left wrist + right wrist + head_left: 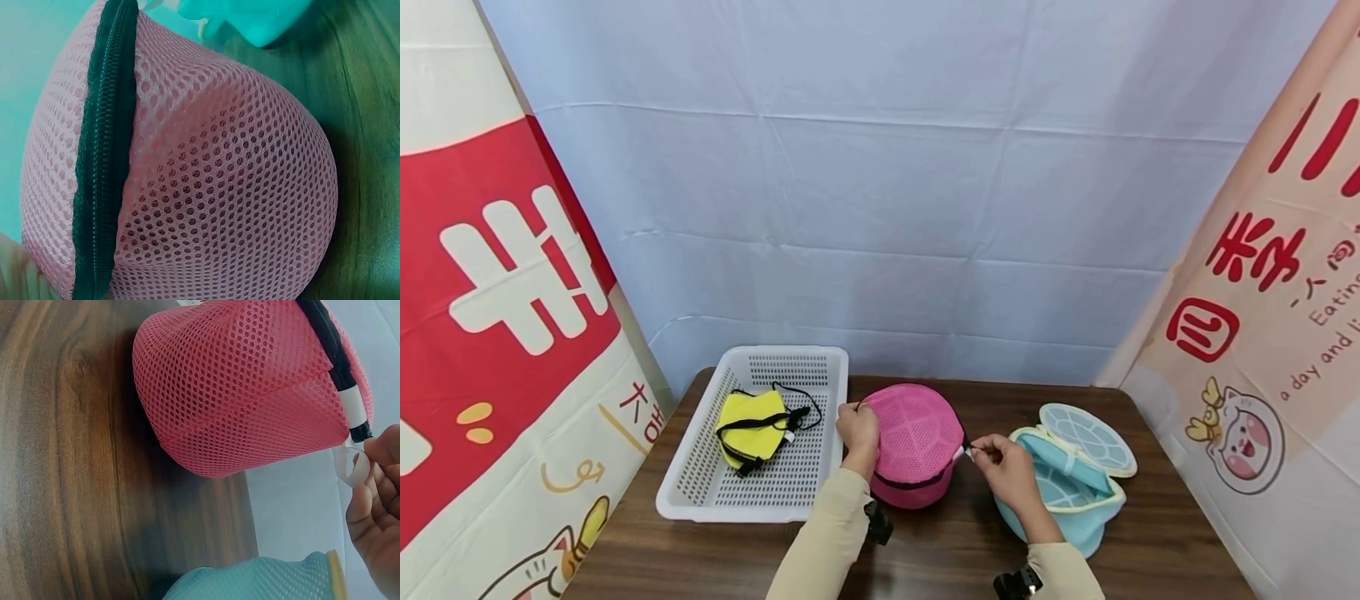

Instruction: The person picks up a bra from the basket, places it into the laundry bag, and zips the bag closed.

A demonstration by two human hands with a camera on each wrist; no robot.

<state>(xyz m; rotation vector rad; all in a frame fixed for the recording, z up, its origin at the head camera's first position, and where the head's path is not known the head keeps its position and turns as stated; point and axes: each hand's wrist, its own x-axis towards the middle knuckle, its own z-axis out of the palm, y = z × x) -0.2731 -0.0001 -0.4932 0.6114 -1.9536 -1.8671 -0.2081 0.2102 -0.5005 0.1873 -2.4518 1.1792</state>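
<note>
A round pink mesh laundry bag (917, 433) with a black zipper (106, 150) stands on the table between my hands. At its left edge, my left hand (859, 432) grips the mesh near the zipper line. My right hand (1004, 468) is at the bag's right side, thumb and fingertips pinching the zipper end beside a white elastic tab (353, 406). A thin white loop (352, 467) hangs at those fingertips. The zipper looks closed along the stretch seen in the left wrist view.
To the left, a white plastic basket (691, 492) holds a folded yellow item (752, 421) with black straps and cord. Beyond my right hand lies an open light-blue mesh bag (1045, 517) with yellow trim, its lid (1088, 435) folded back. The wooden table (940, 558) meets a pale cloth backdrop.
</note>
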